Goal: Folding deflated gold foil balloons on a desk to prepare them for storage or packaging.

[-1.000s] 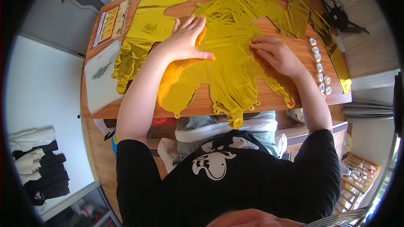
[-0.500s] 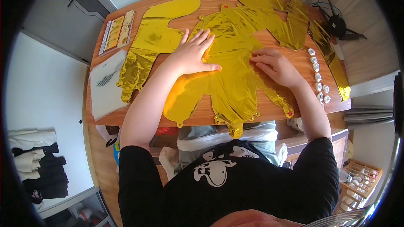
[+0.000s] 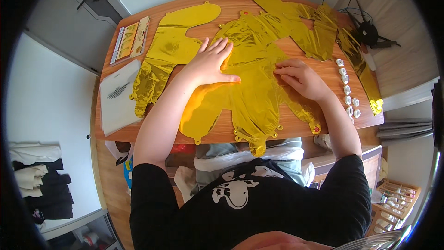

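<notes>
A flat, uninflated gold foil balloon [image 3: 254, 90] lies in the middle of the wooden table, its lower end hanging over the near edge. My left hand [image 3: 210, 67] rests on its left part, fingers spread and thumb stretched to the right. At the balloon's right edge, my right hand [image 3: 301, 79] has its fingers and thumb drawn together in a pinch on the foil; the fingertips are partly hidden. Another flat gold foil balloon [image 3: 173, 41] lies to the left, and a further one [image 3: 319, 34] at the far right overlaps the middle one.
Small white rolls [image 3: 345, 79] stand in a line on the right. Beyond them are a narrow gold foil piece [image 3: 363, 71] and a black device with antennas [image 3: 368, 32]. A clear plastic sleeve [image 3: 119, 95] and a printed card [image 3: 128, 41] lie along the left edge.
The whole view has shifted slightly, so the table sits a little lower. Both hands keep almost the same place on the foil.
</notes>
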Demonstrator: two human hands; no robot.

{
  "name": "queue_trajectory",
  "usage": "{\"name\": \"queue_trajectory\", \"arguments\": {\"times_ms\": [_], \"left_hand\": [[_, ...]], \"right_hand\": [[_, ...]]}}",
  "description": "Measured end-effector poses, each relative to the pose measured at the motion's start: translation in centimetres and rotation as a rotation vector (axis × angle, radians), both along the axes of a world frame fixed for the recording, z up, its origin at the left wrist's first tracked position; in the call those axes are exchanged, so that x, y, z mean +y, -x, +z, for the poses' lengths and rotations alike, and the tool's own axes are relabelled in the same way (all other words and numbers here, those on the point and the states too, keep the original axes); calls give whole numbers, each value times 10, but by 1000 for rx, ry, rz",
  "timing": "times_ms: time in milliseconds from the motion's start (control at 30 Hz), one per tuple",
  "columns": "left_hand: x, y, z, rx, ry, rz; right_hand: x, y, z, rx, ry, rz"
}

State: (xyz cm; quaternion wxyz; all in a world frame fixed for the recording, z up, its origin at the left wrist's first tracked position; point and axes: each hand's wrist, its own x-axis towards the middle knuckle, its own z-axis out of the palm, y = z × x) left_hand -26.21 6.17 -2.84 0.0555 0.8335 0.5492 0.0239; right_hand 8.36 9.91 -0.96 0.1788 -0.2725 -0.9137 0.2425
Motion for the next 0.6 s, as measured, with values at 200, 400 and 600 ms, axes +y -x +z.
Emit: {"name": "queue_trajectory", "arguments": {"times_ms": [200,400,600], "left_hand": [[2,-2,2,-17,3,-6],[3,1,-3,-74,-23,-20],[3,3,-4,-39,-27,-15]], "right_hand": [[3,0,0,49,-4,19],[17,-10,0,120,429,-81],[55,-12,29,250,596,-304]]}}
